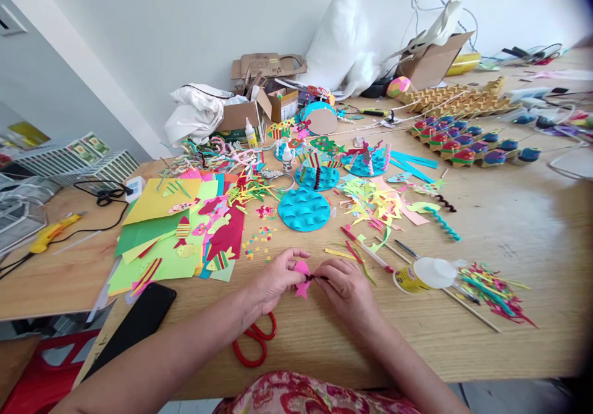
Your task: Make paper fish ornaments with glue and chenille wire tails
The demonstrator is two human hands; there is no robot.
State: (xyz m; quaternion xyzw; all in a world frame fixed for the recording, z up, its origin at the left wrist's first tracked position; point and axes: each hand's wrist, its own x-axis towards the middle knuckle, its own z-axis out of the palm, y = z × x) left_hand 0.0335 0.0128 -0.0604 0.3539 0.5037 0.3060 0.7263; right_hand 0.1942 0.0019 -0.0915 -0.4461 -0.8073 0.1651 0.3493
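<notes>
Between the thumb and fingers of my left hand (280, 278) is a pink paper fish (302, 289), held over the table near its front edge. My right hand (346, 287) pinches a thin dark strand, perhaps pipe cleaner (313, 277), whose other end meets the fish. Red-handled scissors (254, 343) lie below my left wrist, their blades hidden under the arm. Beyond my hands sits a blue scalloped paper disc (304, 209). Colored paper dots (259, 244) are scattered to its left.
Colored paper sheets (157, 250) with paper fish and a black phone (134, 324) lie at left. At right are paper scraps (370, 201), a glue tub (419, 275) and cut strips (495, 290). Painted egg cartons (472, 142) and cardboard boxes (241, 117) stand farther back.
</notes>
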